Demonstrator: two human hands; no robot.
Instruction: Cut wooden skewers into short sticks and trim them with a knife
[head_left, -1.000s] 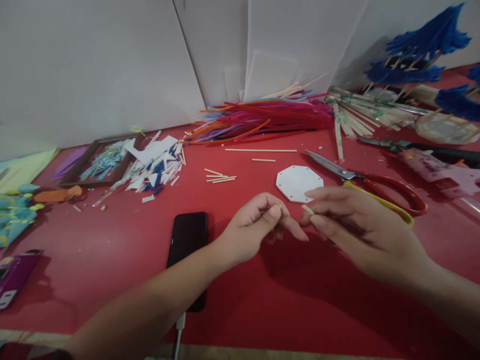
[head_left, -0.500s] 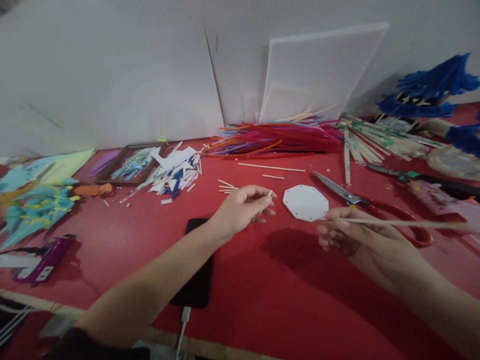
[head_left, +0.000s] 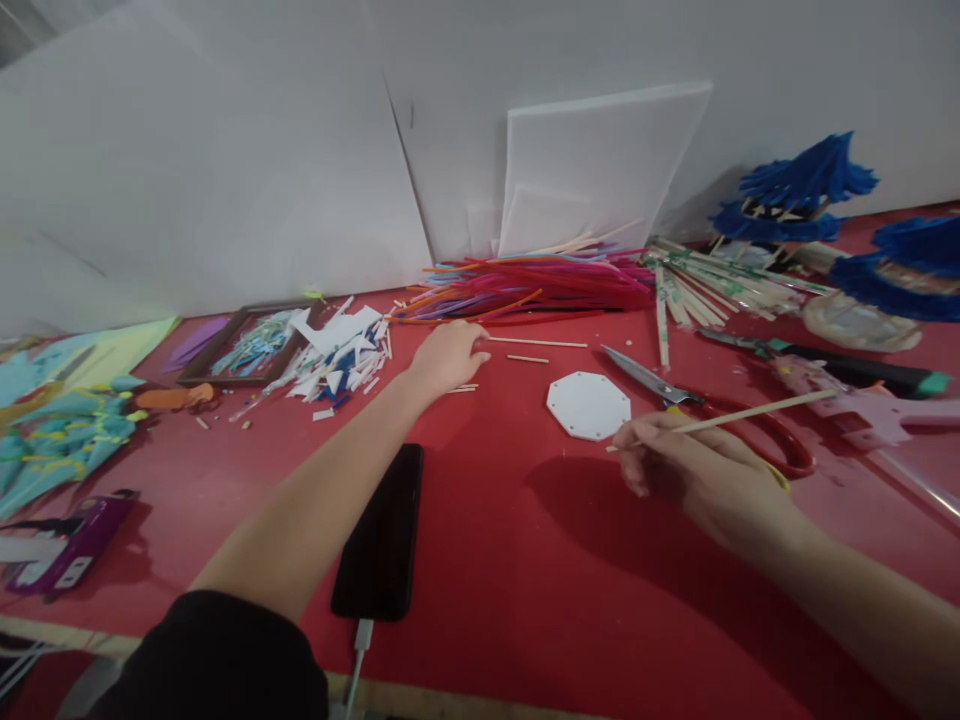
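My right hand [head_left: 690, 470] is closed around a thin wooden stick [head_left: 757, 410], which slants up to the right past the knuckles. Just left of that hand lies a white octagonal plate [head_left: 589, 405] with small holes along its rim. My left hand [head_left: 450, 357] reaches over the table, thumb and forefinger apart, at the left end of a long thin stick [head_left: 540, 342]; whether it touches the stick I cannot tell. Short cut sticks [head_left: 463, 389] show partly beneath that hand. A short stick piece [head_left: 528, 359] lies nearby.
Red-handled scissors [head_left: 660, 385] lie beside the plate, near a pink glue gun [head_left: 847, 405]. Pipe cleaners [head_left: 540, 283] and bundled sticks [head_left: 697, 285] line the back. A black phone [head_left: 380, 540] on a cable lies under my left forearm. Paper scraps [head_left: 341, 350] are at left.
My left hand has moved away and to the left, from beside the plate to the long stick; the small piece in its fingertips no longer shows. My right hand still holds its stick.
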